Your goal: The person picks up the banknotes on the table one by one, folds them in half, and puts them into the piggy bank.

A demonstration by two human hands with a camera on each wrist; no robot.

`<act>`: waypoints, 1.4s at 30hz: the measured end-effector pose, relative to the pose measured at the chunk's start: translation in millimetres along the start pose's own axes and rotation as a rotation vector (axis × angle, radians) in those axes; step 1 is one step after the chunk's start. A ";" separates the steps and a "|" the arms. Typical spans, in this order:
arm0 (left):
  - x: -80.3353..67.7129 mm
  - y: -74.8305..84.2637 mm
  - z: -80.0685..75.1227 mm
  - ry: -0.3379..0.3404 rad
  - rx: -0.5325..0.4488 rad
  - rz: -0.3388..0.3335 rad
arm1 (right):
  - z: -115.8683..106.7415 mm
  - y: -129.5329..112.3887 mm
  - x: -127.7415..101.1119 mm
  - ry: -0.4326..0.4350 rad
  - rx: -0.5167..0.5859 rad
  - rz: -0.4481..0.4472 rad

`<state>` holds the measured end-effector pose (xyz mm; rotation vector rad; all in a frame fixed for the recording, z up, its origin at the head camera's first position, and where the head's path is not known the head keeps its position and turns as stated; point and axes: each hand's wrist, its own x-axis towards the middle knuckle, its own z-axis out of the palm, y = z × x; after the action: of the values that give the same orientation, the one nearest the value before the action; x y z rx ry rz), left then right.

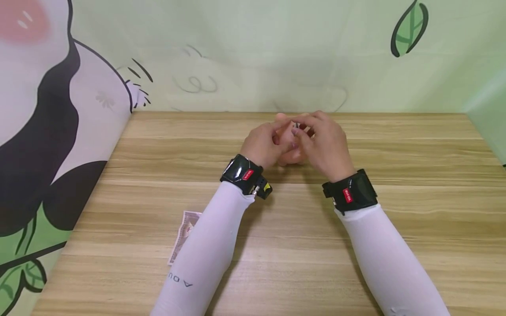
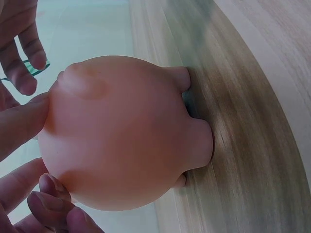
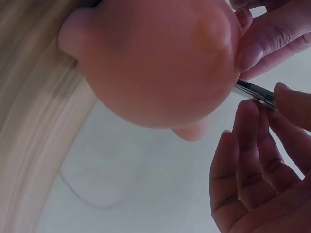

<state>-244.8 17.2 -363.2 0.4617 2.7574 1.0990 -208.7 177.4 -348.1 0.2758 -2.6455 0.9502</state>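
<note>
A round pink piggy bank (image 1: 291, 157) stands on short feet on the table, mostly covered by both hands in the head view. My left hand (image 1: 261, 144) holds it near the top, the thumb (image 3: 252, 54) against its surface in the right wrist view. My right hand (image 1: 329, 145) pinches a thin dark-and-pale strip (image 3: 256, 91), like a folded banknote, between thumb and fingertips. The strip's far end meets the top of the piggy bank, where the body's curve hides it.
A banknote (image 1: 186, 233) lies on the wooden table (image 1: 300, 263), partly covered by the left sleeve (image 1: 205, 250). Behind the table's far edge hangs a pale green backdrop (image 1: 253, 52) with cartoon drawings, close past the piggy bank.
</note>
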 end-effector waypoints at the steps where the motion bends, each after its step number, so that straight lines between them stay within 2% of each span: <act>1: 0.0 0.3 0.1 0.000 0.004 0.001 | 0.2 0.5 0.4 -0.006 0.009 0.008; 9: 1.1 0.7 0.8 0.005 0.007 0.014 | 0.3 4.3 2.4 -0.045 0.080 0.071; 19: 1.0 -0.5 0.1 0.005 0.008 0.024 | 2.6 9.9 3.2 -0.040 0.112 0.087; 25: 0.1 -1.4 -0.4 0.004 0.010 0.031 | 7.0 9.9 2.6 -0.008 0.111 0.089; 42: -0.4 -0.5 -1.7 -0.001 0.016 0.037 | 16.3 8.8 0.0 0.129 0.001 0.131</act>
<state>-244.9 15.6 -362.3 0.5163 2.7700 1.0852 -214.9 173.6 -365.2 0.0391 -2.5700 0.9747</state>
